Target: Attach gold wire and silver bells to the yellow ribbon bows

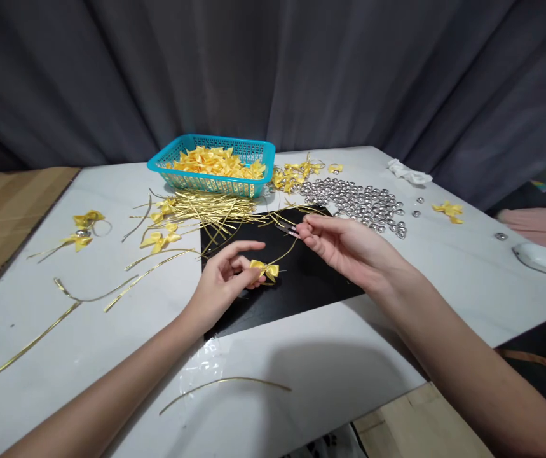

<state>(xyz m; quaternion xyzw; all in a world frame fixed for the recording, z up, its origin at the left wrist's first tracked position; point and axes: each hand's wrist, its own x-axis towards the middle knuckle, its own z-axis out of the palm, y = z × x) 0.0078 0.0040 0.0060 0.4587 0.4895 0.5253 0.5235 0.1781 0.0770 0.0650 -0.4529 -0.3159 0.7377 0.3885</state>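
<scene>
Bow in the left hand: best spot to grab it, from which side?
Pinch the free right loop of the yellow bow, probably coming from the right and slightly below. The left hand covers its left end, and a thin gold cord slants up from the bow toward the right hand.

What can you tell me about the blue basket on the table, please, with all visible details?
The blue basket is rectangular and shallow, with rounded corners and a wide, smooth rim. It looks like plastic, and its walls are pierced with many small holes. It stands upright toward the far side of the white table, one long side facing the camera. Yellow ribbon pieces are heaped inside and hide its floor. Gold strands lie in front; whether they touch it is hard to tell.
</scene>
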